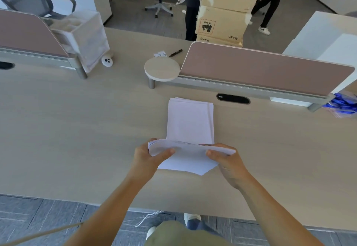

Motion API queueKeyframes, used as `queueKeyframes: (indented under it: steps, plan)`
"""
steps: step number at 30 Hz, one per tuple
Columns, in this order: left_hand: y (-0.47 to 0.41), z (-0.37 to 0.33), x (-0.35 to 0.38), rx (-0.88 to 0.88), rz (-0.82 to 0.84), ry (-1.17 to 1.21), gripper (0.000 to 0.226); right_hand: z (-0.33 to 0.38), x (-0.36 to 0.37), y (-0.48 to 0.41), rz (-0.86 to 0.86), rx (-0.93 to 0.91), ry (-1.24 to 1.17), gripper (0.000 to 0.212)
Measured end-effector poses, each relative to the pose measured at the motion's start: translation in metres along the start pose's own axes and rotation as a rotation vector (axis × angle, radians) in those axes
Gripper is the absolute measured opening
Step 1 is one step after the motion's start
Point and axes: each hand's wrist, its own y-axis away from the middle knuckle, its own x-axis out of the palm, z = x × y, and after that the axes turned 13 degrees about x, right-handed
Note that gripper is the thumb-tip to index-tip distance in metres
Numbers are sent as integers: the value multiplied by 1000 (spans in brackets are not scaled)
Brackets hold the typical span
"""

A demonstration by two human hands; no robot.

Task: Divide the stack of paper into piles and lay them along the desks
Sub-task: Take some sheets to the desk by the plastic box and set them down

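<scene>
A pile of white paper lies flat on the light wooden desk, just beyond my hands. Nearer to me I hold a second bundle of white sheets a little above the desk, its far edge overlapping the near end of the flat pile. My left hand grips the bundle's left end with the thumb on top. My right hand grips its right end the same way. The bundle sags slightly between the two hands.
Two brown divider screens stand along the desk's back, with a small round shelf and a cable slot near the right one. A clear plastic organiser, marker, stacked cardboard boxes, blue items and people walking lie beyond.
</scene>
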Motion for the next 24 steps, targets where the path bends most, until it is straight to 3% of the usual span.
queueKeyframes:
  steps: [5,10,15,19,24]
  plan:
    - [0,5,-6,-45,-17,-8,37,0,-13,-4,19,53,32,48]
    - [5,5,7,-34,-17,25,29,-4,-8,-7,13,49,19,69]
    - [4,-4,9,-1,9,-4,28,1,-6,-11,43,70,-166,92]
    - [3,-7,3,9,15,-84,23,8,-9,-10,83,78,-104,85]
    - [2,4,-1,3,70,-264,34,10,-6,-14,63,67,-53,78]
